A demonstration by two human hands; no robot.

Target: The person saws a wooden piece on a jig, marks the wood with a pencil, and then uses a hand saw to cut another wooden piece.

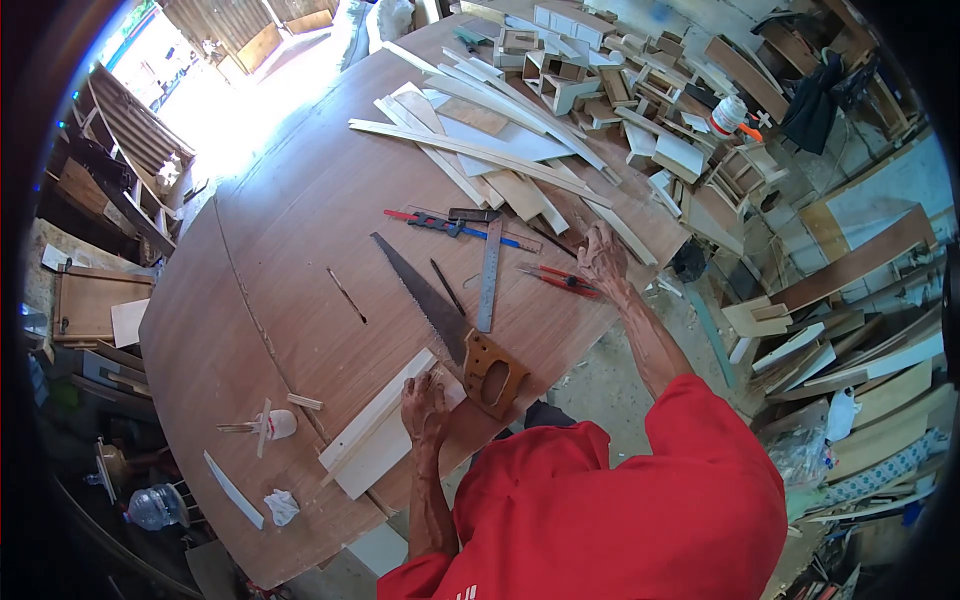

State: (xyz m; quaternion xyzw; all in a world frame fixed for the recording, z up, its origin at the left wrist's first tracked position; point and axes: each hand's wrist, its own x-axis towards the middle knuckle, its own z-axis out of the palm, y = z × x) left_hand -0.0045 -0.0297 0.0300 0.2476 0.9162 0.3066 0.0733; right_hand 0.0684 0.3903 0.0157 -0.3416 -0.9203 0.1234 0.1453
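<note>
My left hand point(425, 408) rests on a pale wooden board point(375, 455) with a narrow strip point(377, 412) along it, near the table's front edge. Its fingers are bent over the wood. My right hand point(602, 255) is at the table's right side, fingers bent downward; what it holds, if anything, is hidden. Just below it lie red-handled pliers point(565, 280). A handsaw point(440, 320) with a brown handle lies between my hands, beside a metal square point(489, 275), a dark pencil-like rod point(447, 286) and a red and blue clamp-like tool point(455, 226).
Long wood strips point(480, 150) are piled on the far side of the table point(290, 280). Small wooden frames point(650, 80) crowd the upper right. A white cup point(282, 424) and crumpled paper point(282, 507) stand at the left front. Boards point(850, 265) lean at right.
</note>
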